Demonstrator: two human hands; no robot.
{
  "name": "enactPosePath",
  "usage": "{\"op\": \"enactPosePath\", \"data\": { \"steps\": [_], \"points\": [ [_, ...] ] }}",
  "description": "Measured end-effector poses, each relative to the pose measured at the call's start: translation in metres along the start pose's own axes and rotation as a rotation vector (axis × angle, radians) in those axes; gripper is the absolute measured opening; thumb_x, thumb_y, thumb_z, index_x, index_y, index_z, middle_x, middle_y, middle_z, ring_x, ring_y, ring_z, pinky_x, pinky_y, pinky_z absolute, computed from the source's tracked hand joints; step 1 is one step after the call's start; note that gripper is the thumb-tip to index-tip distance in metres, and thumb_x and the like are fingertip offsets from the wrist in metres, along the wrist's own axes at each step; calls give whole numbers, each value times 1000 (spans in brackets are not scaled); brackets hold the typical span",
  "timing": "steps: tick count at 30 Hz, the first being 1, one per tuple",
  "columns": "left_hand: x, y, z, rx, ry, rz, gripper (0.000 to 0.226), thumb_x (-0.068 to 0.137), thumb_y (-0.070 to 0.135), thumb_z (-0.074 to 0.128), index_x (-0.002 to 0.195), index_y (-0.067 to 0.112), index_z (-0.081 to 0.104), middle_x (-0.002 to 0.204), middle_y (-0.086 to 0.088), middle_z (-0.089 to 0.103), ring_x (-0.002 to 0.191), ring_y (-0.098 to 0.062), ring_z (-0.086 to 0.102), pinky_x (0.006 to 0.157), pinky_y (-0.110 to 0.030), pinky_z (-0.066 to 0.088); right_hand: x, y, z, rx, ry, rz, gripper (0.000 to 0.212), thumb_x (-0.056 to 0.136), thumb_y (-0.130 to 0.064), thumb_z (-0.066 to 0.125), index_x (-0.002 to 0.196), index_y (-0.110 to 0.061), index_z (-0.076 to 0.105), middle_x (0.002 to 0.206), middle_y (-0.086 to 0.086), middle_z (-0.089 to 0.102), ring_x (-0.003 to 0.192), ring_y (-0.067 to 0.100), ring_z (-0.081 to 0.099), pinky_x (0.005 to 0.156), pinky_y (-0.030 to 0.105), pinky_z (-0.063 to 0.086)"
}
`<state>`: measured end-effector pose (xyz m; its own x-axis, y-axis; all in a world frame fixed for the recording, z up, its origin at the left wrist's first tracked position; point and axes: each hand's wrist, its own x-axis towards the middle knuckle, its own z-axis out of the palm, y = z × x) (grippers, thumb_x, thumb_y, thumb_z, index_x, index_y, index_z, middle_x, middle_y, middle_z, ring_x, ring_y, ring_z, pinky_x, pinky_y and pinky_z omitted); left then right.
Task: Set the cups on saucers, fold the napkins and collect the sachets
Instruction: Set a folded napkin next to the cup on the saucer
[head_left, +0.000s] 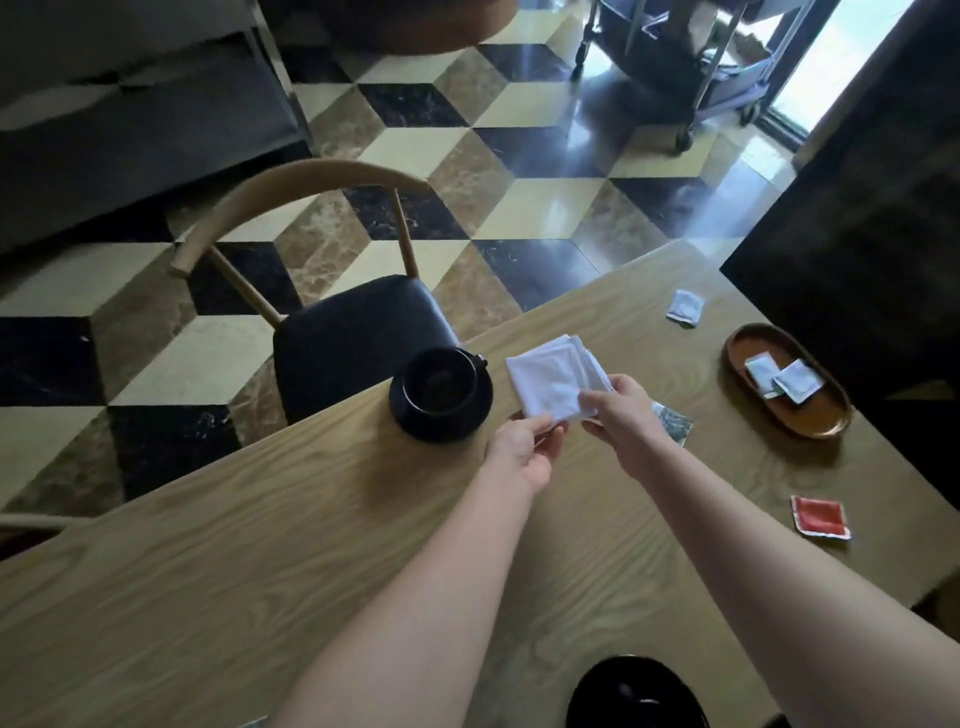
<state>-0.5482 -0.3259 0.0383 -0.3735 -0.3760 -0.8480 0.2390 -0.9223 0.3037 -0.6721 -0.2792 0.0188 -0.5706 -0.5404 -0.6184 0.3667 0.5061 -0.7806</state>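
A folded white napkin (553, 376) is held just above the wooden table (260, 545), next to a black cup (441, 382) standing on a black saucer (410, 421). My left hand (524, 449) pinches the napkin's near corner. My right hand (621, 415) grips its right edge. A brown oval tray (810, 415) at the right holds two white sachets (784, 379). Another white sachet (684, 306) lies near the far edge, a red sachet (821, 515) at the right, and a grey sachet (675, 423) is half hidden behind my right hand.
A second black saucer (636, 693) shows at the bottom edge. A wooden chair with a black seat (353, 332) stands at the table's far side. Beyond are a checkered floor and a wheeled cart (691, 78).
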Motion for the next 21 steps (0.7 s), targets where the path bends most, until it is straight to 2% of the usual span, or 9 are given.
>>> {"op": "enactPosePath", "data": {
  "steps": [3, 5, 8, 11, 14, 18, 21],
  "points": [
    [35, 13, 18, -98, 48, 27, 19, 93, -15, 50, 86, 0, 58, 80, -14, 60, 69, -21, 58, 48, -17, 54, 37, -15, 7, -32, -30, -52, 30, 72, -10, 61, 100, -17, 55, 99, 4, 63, 86, 17, 62, 71, 30, 53],
    [56, 17, 25, -120, 143, 67, 15, 89, -17, 57, 80, -5, 58, 76, -16, 60, 66, -22, 60, 50, -19, 56, 60, -19, 14, -75, -45, -82, 24, 75, -8, 62, 96, -17, 55, 97, 5, 62, 82, 17, 61, 67, 31, 53],
    [84, 14, 24, -35, 356, 175, 15, 83, -13, 66, 73, -8, 57, 59, -16, 62, 43, -20, 63, 42, -23, 56, 88, -9, 21, -332, -46, -143, 14, 84, -6, 61, 98, -8, 57, 93, 11, 62, 80, 24, 61, 70, 42, 54],
    [102, 4, 17, 45, 435, 189, 15, 89, 2, 66, 81, -9, 60, 64, -18, 66, 41, -21, 67, 39, -25, 53, 100, 5, 21, -635, 4, -204, 21, 84, -21, 65, 98, -6, 59, 93, 7, 66, 88, 27, 62, 76, 38, 47],
    [108, -2, 13, 51, 506, 214, 22, 87, 16, 70, 84, -4, 62, 54, -15, 68, 43, -24, 69, 39, -28, 52, 102, 13, 24, -675, 65, -222, 26, 80, -33, 67, 94, -13, 56, 89, 3, 66, 85, 25, 61, 74, 38, 48],
    [101, -1, 8, 199, 571, 193, 37, 80, 38, 72, 67, 4, 64, 36, 0, 60, 31, -16, 60, 35, -23, 47, 97, 21, 29, -712, 125, -251, 27, 79, -38, 67, 89, -18, 52, 77, -8, 56, 80, 24, 59, 67, 32, 39],
    [82, -8, -1, 399, 519, 138, 48, 78, 55, 63, 64, 9, 65, 46, -1, 67, 33, -17, 60, 33, -19, 42, 93, 22, 31, -673, 153, -229, 37, 80, -40, 72, 98, -14, 53, 84, -4, 60, 87, 25, 61, 68, 31, 38]
  ]
}}
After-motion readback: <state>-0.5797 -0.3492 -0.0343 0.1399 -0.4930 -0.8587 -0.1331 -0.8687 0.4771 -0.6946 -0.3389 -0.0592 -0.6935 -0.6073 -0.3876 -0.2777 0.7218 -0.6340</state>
